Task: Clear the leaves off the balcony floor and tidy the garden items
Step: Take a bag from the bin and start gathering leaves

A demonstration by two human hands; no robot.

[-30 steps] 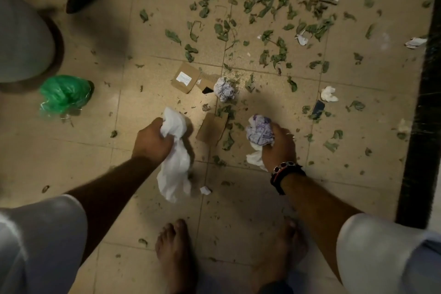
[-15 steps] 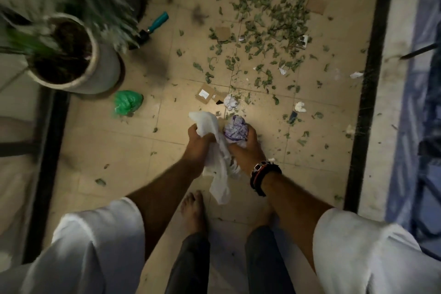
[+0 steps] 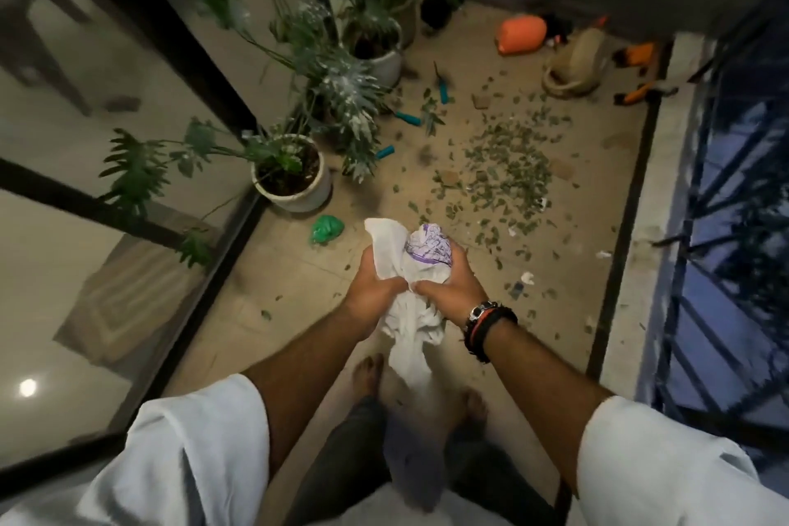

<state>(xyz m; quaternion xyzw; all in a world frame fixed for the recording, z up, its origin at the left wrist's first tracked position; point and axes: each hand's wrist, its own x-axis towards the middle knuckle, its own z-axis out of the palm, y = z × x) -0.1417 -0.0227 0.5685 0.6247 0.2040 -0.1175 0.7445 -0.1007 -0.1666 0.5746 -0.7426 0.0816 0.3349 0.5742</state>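
Standing mid-balcony, you are clamping left hand (image 3: 370, 285) and right hand (image 3: 448, 286) around crumpled paper (image 3: 420, 256); leaves (image 3: 508, 171) are lying along the floor's (image 3: 427, 34) right edge, likely needing sweeping next.

This is a narrow home balcony at dusk or night, used as a small garden. Ahead of the hands, a tiled floor (image 3: 568, 278) is littered with a pile of green leaves (image 3: 508, 171) and scraps of paper. To the front left of the hands stand white potted plants (image 3: 294, 179), one behind another, beside a dark-framed glass sliding door (image 3: 141, 167) that shows an indoor room. Teal-handled garden tools (image 3: 407, 118) lie on the floor beyond the pots. At the far end sit an orange container (image 3: 521, 34) and a beige watering can (image 3: 576, 64). Right of the hands, a raised ledge carries a metal railing (image 3: 726, 192) open to blue outdoor light.
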